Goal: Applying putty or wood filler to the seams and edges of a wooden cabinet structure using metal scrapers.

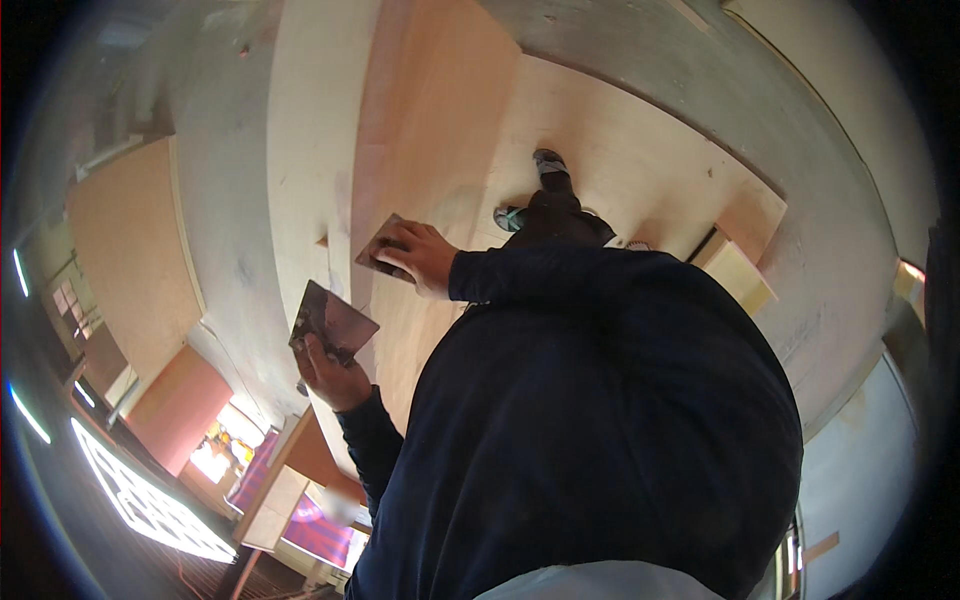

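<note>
My left hand (335, 378) grips a dark, flat, square scraper plate (345, 325) by its near edge. Patches of dark paste sit on that plate beside my fingers. Just to the right and farther off, my right hand (428, 262) is closed on a thin brownish scraper (376, 246), fingers on top and thumb along the side. Its blade lies over a long pale wooden panel (430, 110); whether it touches the wood I cannot tell. The two plates are apart.
My feet, in dark shoes (548, 162), are on the boards. A small wooden block (735, 272) stands at right. Large boards (135, 240) lean at left. A person in a striped red-and-blue top (320, 530) is at lower left, near a wooden table-like piece (275, 510).
</note>
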The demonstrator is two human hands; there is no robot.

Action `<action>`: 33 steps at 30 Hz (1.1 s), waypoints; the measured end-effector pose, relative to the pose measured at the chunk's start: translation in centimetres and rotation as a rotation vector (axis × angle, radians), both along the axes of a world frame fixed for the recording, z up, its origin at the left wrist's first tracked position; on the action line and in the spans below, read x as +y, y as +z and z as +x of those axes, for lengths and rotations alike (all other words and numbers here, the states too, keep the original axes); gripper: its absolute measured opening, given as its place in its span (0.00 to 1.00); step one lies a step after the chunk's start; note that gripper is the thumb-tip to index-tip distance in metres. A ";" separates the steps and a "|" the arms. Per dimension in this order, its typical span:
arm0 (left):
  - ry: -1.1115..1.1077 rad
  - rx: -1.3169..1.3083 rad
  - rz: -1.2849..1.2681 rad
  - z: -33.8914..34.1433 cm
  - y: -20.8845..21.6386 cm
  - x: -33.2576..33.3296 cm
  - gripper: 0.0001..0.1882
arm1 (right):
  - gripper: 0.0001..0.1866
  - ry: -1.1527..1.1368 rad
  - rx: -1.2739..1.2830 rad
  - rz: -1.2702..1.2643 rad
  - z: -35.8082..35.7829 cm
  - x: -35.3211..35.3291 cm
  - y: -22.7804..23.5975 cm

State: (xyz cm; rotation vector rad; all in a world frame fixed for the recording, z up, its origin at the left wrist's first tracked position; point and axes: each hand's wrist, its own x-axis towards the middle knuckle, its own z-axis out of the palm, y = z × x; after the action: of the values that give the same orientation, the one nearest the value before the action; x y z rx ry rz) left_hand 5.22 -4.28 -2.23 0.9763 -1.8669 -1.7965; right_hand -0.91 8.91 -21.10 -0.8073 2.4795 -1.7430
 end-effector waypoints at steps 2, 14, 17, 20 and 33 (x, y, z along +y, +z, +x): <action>-0.376 -0.270 -0.833 -1.3 -0.1 0.5 0.12 | 0.35 0.072 -0.149 -0.044 0.1 2.0 0.8; -0.456 -0.097 -0.195 -8.2 -1.6 4.1 0.19 | 0.32 -0.057 -0.386 -0.251 -0.1 6.0 -0.2; -0.723 -0.094 -0.695 -8.3 -1.2 3.6 0.19 | 0.32 -0.112 -0.413 -0.334 0.3 5.9 -1.3; -0.625 -0.100 -0.479 -7.7 -0.7 2.1 0.18 | 0.30 -0.227 -0.386 -0.417 0.7 5.4 -2.5; -0.562 -0.034 -0.364 0.8 1.8 -6.4 0.15 | 0.31 -0.808 0.057 -0.101 -4.2 -0.8 -3.8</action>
State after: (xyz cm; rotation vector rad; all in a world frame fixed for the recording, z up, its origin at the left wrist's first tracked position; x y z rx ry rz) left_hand 5.97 -10.72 -0.45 0.3723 -2.5527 -1.6106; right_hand -5.11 8.12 -24.94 0.2225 3.0126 -2.0457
